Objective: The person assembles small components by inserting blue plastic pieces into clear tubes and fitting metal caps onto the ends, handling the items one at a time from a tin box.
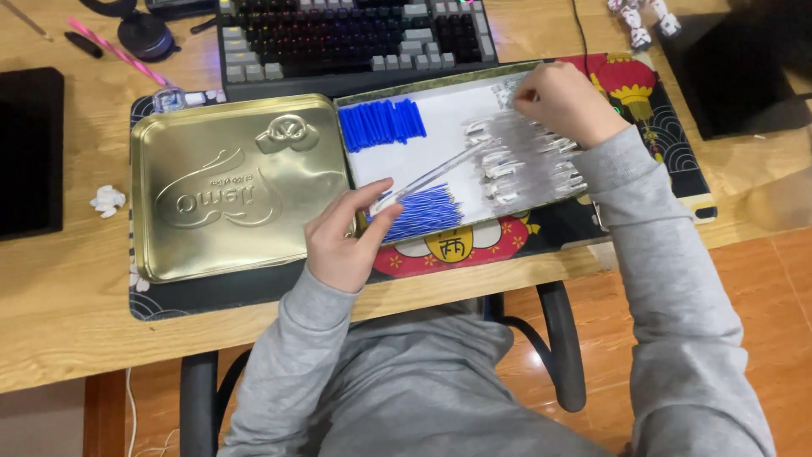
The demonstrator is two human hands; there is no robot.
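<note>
A shallow box with a white floor (431, 152) lies on the desk mat. It holds a row of blue pen caps (381, 123) at the top left, a heap of blue refills (423, 216) at the bottom and several clear pen barrels (529, 165) on the right. My left hand (347, 241) pinches one clear barrel (431, 176) by its lower end above the refills. My right hand (567, 101) rests with its fingers closed at the top right of the box, over the clear parts; what it grips is hidden.
A gold metal tin lid (237, 186) lies left of the box. Behind are a dark keyboard (355, 38), a black tablet (30, 152) at far left, a crumpled paper scrap (108, 201) and a dark box (744, 68) at right. The desk edge runs near my lap.
</note>
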